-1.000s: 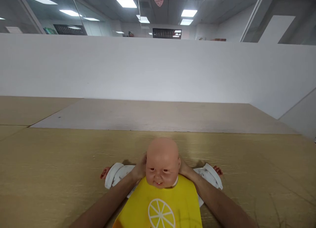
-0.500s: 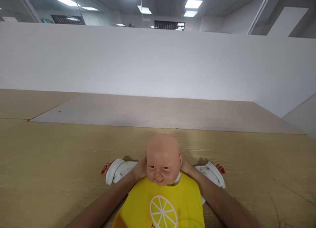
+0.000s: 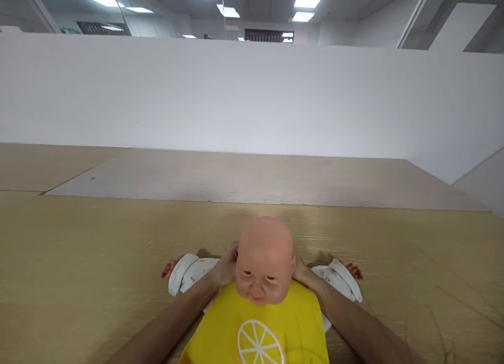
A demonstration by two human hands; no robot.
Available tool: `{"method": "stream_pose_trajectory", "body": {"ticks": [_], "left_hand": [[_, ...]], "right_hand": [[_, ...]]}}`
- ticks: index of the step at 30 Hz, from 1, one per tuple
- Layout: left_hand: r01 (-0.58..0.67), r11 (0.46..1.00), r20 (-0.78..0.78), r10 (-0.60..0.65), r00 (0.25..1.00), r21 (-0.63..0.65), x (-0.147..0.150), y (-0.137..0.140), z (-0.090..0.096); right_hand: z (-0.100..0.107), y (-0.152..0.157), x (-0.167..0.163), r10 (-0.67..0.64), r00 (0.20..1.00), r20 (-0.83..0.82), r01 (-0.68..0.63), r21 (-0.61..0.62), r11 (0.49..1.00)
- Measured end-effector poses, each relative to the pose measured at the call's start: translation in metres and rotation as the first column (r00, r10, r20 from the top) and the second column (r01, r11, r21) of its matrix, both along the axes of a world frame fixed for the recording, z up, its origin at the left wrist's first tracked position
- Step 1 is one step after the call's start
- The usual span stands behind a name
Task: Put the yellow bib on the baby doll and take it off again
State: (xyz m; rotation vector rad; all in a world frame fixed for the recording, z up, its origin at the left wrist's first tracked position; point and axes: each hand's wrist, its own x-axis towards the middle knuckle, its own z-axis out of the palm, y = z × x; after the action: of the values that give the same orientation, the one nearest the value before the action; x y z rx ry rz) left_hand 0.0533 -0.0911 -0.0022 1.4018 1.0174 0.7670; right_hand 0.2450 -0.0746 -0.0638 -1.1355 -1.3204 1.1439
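Observation:
A baby doll (image 3: 264,259) with a bald head lies on its back on the wooden surface, its arms spread wide. Over its chest is a yellow bib (image 3: 268,322) printed with a white citrus slice. White patterned sleeves (image 3: 192,272) end in cuffs, with the doll's small hands showing beyond them. Behind the left side of the doll's head and neck is my left hand (image 3: 227,263). My right hand (image 3: 301,272) reaches behind the other side. The fingers of both hands are hidden behind the head and neck.
The doll rests on a tan wooden board (image 3: 98,259). A paler panel (image 3: 252,177) adjoins its far edge, in front of a white partition wall (image 3: 252,96). Glass panes and ceiling lights appear above the wall.
The doll's head has tipped forward, chin toward the bib, and shifted slightly to the right. My hands stay at its sides, and the bib's top edge is now covered by the chin.

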Motion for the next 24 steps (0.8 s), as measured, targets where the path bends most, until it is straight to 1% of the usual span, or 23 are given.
{"method": "stream_pose_trajectory", "body": {"ticks": [2,4,5,7,10,12,14,16,18,20,24], "left_hand": [[-0.033,0.999,-0.001,0.033,0.999,-0.003,0.0,0.0,0.002],[-0.103,0.995,-0.011,0.103,0.995,0.001,0.0,0.0,0.0],[-0.132,0.991,-0.013,0.132,0.991,0.004,0.0,0.001,-0.002],[-0.167,0.986,0.001,0.167,0.986,0.02,0.001,0.001,-0.003],[-0.183,0.98,0.046,0.18,0.983,0.073,0.002,0.002,-0.002],[-0.173,0.979,0.059,0.168,0.984,0.109,0.003,0.003,0.0],[-0.166,0.977,0.049,0.16,0.986,0.135,0.003,0.004,0.001],[-0.17,0.974,0.032,0.167,0.985,0.153,0.003,0.004,0.001],[-0.18,0.97,0.023,0.179,0.984,0.162,0.002,0.005,-0.001],[-0.185,0.968,0.021,0.184,0.983,0.171,0.001,0.006,-0.003],[-0.183,0.968,0.009,0.185,0.983,0.173,-0.001,0.009,-0.004]], "right_hand": [[0.006,-0.001,-0.003,0.047,0.995,-0.089,-0.052,-0.056,0.997],[0.013,-0.001,-0.005,0.049,0.989,-0.14,-0.059,-0.067,0.996],[0.015,-0.001,-0.006,0.027,0.991,-0.134,-0.034,-0.054,0.998],[0.02,-0.001,-0.005,-0.037,0.997,-0.066,0.036,-0.006,0.999],[0.025,-0.003,0.0,-0.111,0.992,0.059,0.107,0.072,0.992],[0.029,-0.003,0.003,-0.13,0.989,0.064,0.124,0.094,0.988],[0.032,-0.002,0.003,-0.144,0.989,-0.01,0.145,0.042,0.989],[0.034,0.001,0.003,-0.165,0.984,-0.07,0.162,-0.049,0.986],[0.033,0.005,0.002,-0.191,0.98,-0.06,0.185,-0.092,0.978],[0.032,0.007,0.003,-0.202,0.979,-0.024,0.2,-0.07,0.977],[0.027,0.01,0.007,-0.243,0.967,0.074,0.242,0.019,0.97]]}}
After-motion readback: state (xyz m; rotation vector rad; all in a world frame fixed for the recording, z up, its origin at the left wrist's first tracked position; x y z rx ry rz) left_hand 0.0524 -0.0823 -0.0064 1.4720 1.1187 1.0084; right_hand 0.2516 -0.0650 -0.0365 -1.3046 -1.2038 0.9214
